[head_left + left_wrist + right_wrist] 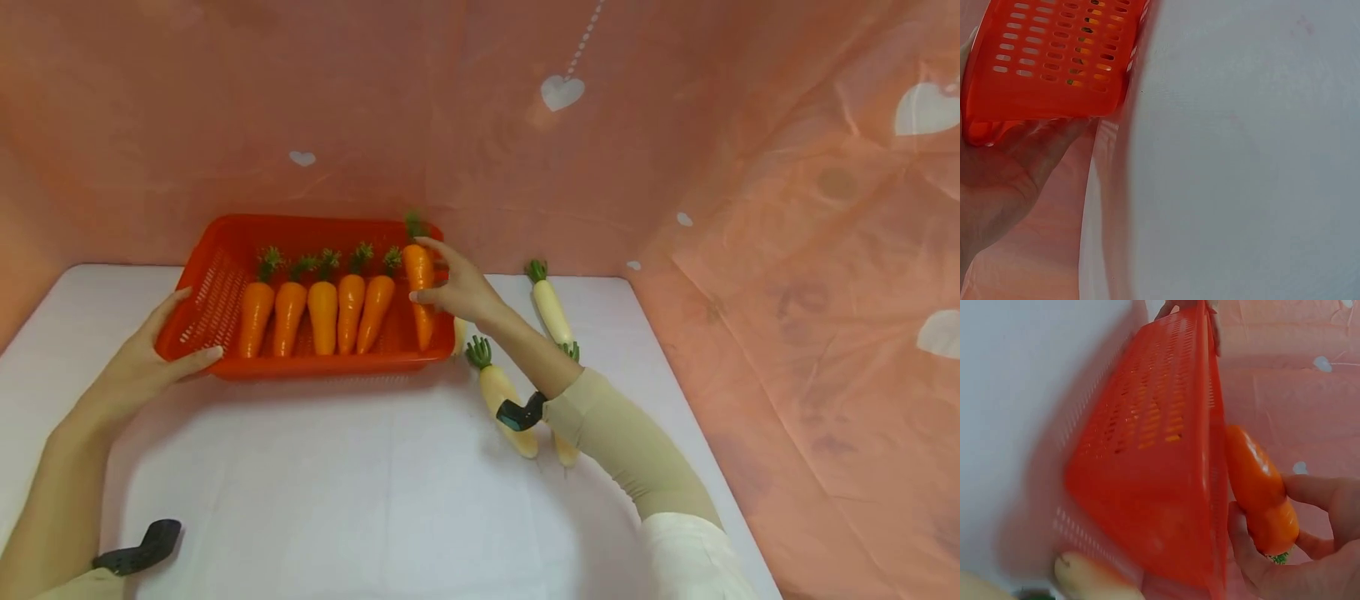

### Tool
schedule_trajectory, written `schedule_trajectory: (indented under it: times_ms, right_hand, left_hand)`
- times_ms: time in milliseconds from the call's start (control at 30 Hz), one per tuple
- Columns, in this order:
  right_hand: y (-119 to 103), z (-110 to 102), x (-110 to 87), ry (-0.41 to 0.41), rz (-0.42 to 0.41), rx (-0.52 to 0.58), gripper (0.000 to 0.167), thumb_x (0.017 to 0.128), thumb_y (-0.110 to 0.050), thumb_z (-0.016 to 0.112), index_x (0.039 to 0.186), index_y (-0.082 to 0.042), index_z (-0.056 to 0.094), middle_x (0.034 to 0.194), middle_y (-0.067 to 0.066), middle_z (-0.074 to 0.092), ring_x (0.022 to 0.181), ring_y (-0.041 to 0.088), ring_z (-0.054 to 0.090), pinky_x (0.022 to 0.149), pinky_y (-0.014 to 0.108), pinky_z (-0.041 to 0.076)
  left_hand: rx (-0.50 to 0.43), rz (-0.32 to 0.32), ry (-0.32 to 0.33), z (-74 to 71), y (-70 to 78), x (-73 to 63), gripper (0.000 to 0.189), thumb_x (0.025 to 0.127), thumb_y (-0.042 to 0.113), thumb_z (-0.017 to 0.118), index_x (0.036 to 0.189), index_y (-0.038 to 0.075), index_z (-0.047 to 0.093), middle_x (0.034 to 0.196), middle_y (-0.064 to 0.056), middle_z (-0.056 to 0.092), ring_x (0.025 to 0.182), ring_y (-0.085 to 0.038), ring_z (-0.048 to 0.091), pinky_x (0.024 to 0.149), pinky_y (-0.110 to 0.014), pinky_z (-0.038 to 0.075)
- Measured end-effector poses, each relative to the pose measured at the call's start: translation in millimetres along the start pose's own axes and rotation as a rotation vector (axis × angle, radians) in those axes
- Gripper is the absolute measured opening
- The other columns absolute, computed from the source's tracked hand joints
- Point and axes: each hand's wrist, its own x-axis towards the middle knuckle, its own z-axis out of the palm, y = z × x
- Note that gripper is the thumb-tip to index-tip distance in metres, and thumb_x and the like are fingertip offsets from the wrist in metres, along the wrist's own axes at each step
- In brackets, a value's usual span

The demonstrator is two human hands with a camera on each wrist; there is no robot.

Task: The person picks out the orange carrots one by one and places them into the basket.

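A red plastic basket (pixel 322 367) with slotted walls stands at the back of the table, several orange carrots (pixel 323 317) with green tops lined up inside it. My left hand (pixel 142 358) holds the basket's left end, thumb on the front rim and fingers along the side; the left wrist view shows the palm against the basket wall (pixel 1047 94). At the basket's right end, my right hand (pixel 461 287) pinches one carrot (pixel 420 275) between thumb and fingers, over the basket's inside. In the right wrist view this carrot (pixel 1257 481) is beside the rim.
Right of the basket several white radishes with green tops lie on the white tabletop (pixel 337 500): one radish (pixel 552 310) at the back, another radish (pixel 504 396) under my right forearm. One pale radish (pixel 1094 578) lies close by the basket. Pink cloth (pixel 480 125) hangs behind.
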Motion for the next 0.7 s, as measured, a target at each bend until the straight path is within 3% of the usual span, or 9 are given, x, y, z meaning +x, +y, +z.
schedule_trajectory:
  times_ms: [233, 500, 700]
  right_hand:
    - [2, 24, 24.9, 0.034, 0.047, -0.1, 0.08, 0.084, -0.01, 0.08, 0.151, -0.025, 0.039, 0.147, 0.008, 0.048, 0.126, 0.024, 0.052, 0.1, 0.036, 0.049]
    - [10, 49, 48.0, 0.123, 0.119, -0.055, 0.078, 0.079, -0.003, 0.081, 0.146, -0.021, 0.048, 0.135, 0.007, 0.057, 0.111, 0.023, 0.055, 0.099, 0.035, 0.049]
    - [15, 62, 57.8, 0.155, 0.169, -0.119, 0.076, 0.079, -0.004, 0.08, 0.146, -0.019, 0.047, 0.136, 0.006, 0.057, 0.114, 0.024, 0.055, 0.099, 0.037, 0.05]
  left_hand:
    - [-0.02, -0.005, -0.004, -0.6, 2.4, 0.9, 0.094, 0.096, 0.038, 0.063, 0.155, 0.046, -0.01, 0.164, -0.023, -0.002, 0.14, -0.055, 0.01, 0.1, -0.08, 0.021]
    - [-0.049, 0.006, -0.003, 2.8, 0.6, 1.7, 0.095, 0.096, 0.035, 0.063, 0.156, 0.042, -0.011, 0.164, -0.023, -0.002, 0.14, -0.053, 0.011, 0.102, -0.079, 0.021]
    - [-0.029, 0.003, 0.006, 1.7, 0.1, 1.0, 0.095, 0.096, 0.037, 0.063, 0.156, 0.043, -0.01, 0.163, -0.025, -0.002, 0.136, -0.053, 0.013, 0.101, -0.079, 0.021]
